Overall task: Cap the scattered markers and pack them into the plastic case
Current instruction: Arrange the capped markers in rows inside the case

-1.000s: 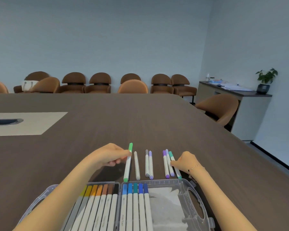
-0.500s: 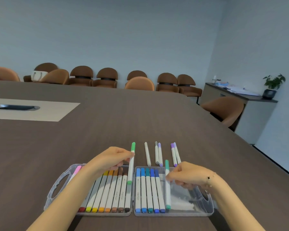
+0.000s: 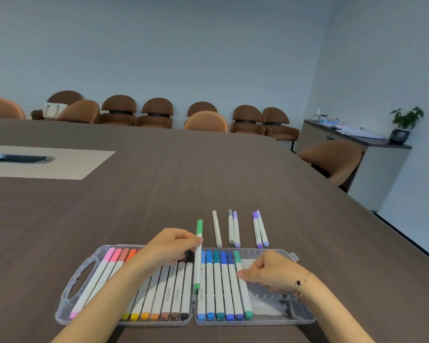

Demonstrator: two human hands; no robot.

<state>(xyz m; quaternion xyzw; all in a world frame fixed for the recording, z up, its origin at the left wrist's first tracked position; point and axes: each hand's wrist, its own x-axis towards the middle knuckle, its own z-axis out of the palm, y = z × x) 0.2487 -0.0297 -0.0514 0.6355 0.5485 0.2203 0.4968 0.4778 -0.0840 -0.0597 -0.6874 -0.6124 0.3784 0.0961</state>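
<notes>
A clear plastic case lies open on the table, both halves lined with capped markers. My left hand pinches a green-capped marker and holds it over the hinge between the halves. My right hand pinches a teal-capped marker that lies in the right half beside several blue markers. Beyond the case, on the table, lie a white marker, a grey and lilac pair and a purple pair, all capped.
The dark wooden table stretches far ahead, with a pale inset panel and cable slot at the left. Brown chairs line the back wall. A sideboard with a potted plant stands at the right.
Both hands drew back from the row of loose markers toward the case. The right hand carried the teal marker into the right half; the left hand brought the green marker over the hinge.
</notes>
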